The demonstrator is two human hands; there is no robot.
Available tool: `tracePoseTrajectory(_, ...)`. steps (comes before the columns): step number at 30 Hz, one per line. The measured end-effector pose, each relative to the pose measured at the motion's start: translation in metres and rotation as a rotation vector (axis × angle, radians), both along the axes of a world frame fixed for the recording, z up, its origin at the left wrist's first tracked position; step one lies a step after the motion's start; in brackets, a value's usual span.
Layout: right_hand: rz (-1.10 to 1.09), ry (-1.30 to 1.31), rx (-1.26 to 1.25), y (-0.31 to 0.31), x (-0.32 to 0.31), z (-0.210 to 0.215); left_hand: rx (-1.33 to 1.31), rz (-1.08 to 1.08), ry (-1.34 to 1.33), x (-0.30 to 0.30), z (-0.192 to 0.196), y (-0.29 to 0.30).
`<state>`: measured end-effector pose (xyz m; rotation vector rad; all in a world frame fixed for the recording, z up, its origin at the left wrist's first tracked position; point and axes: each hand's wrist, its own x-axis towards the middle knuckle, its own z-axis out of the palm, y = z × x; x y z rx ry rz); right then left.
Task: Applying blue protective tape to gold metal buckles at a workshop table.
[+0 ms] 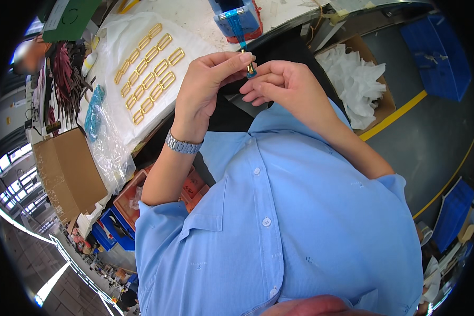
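Both hands are meeting above our lap: the left hand (208, 84) and right hand (282, 87) are pinching a small gold buckle (250, 68), wrapping it in blue tape (237, 26) running from the dispenser (236, 15) on the worktop (195, 16). We are judging wrapping under way; next, tearing the tape cleanly.

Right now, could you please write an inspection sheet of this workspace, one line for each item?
Surface: white sheet covers the bench.
Job's things: small gold piece with blue tape pinched between both hands; gold buckles lie in rows.
Clutter: plastic bag, cardboard box, box of white paper.
Grippers: left hand and right hand both pinch the piece.
Cables: nothing seen.
Surroundings: grey floor with yellow line, blue bins.
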<state>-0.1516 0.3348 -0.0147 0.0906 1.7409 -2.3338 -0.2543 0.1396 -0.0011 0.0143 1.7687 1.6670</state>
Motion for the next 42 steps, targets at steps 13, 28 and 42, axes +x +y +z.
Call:
tracePoseTrajectory(13, -0.322, 0.42, 0.626, -0.007, 0.0, -0.004, 0.035, -0.006, -0.054, -0.004, -0.002, -0.003)
tracePoseTrajectory(28, -0.332, 0.915, 0.78, 0.007, -0.023, -0.017, 0.143, 0.007, -0.142, -0.002, 0.005, 0.001)
tracePoseTrajectory(42, -0.156, 0.356, 0.242, 0.006, -0.04, -0.017, 0.119, -0.077, -0.356, -0.022, 0.012, -0.003)
